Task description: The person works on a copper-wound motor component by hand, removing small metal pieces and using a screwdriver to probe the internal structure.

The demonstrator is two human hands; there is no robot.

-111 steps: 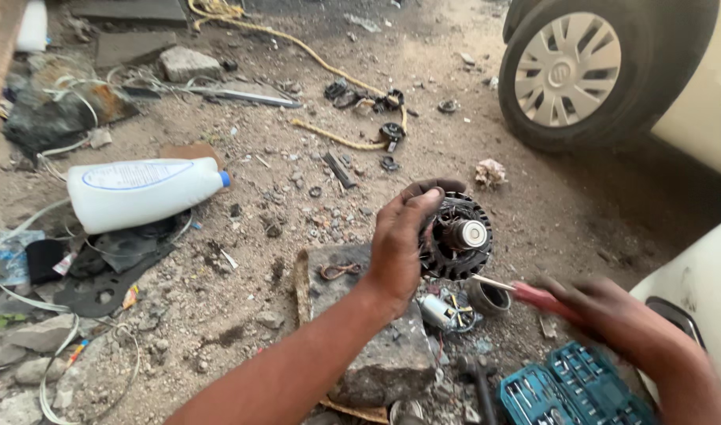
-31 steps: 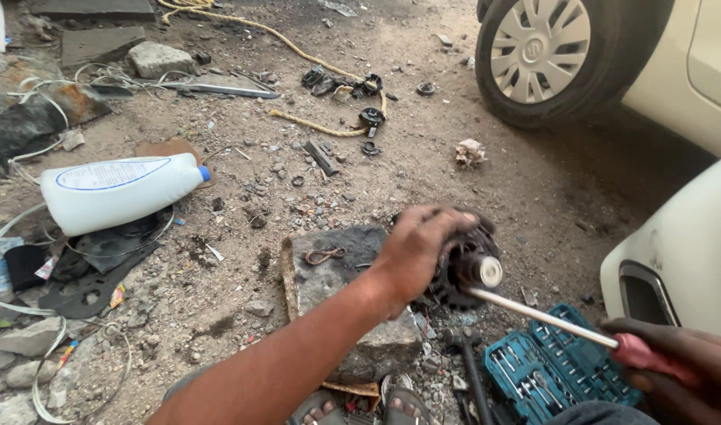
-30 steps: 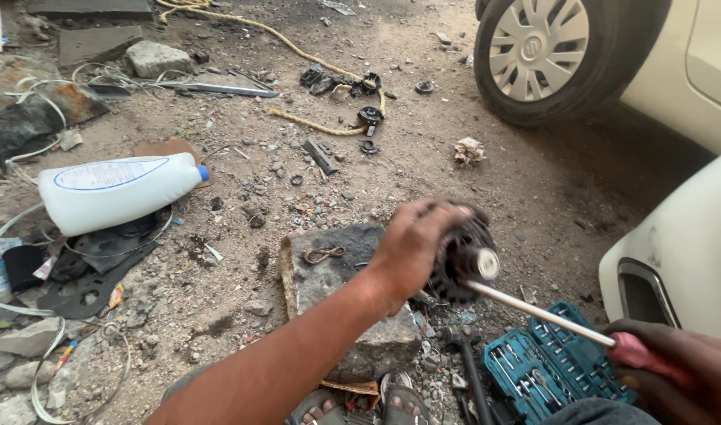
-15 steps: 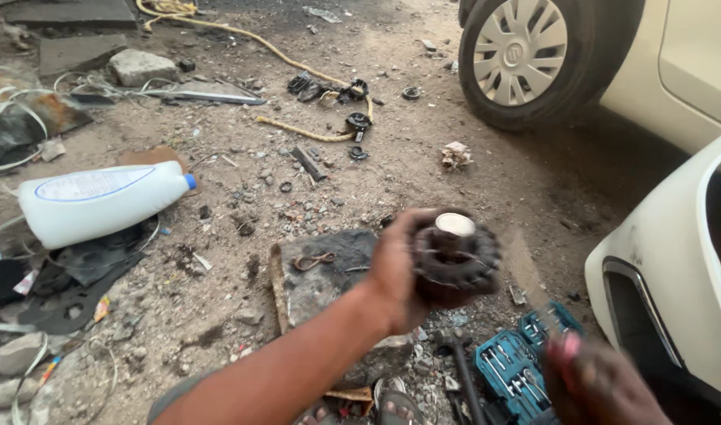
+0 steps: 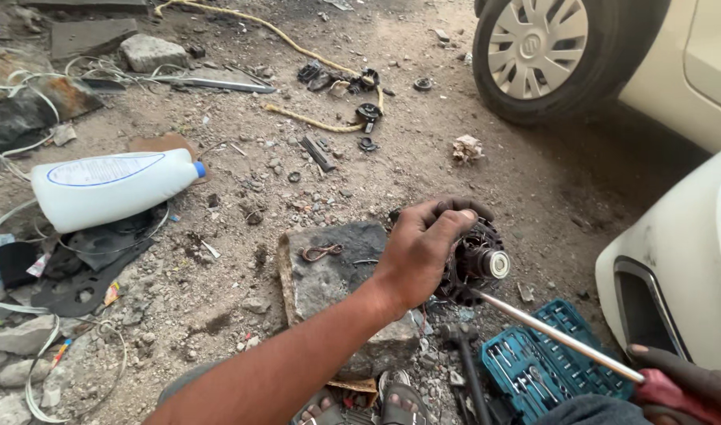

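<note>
On stone slab [image 5: 329,271], our left hand [image 5: 423,248] grips alternator [image 5: 474,264]; right hand [image 5: 683,386], at 4 o'clock, closed round red-handled screwdriver [image 5: 557,337], tip touching alternator.

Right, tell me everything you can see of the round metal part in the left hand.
The round part is dark, grimy metal with ribbed openings around its body and a lighter silver hub facing the camera. It is tilted on edge at the right end of a stone block. The left hand grips its top and left side, hiding much of it. The screwdriver tip, held by the right hand, meets its lower edge.
</note>
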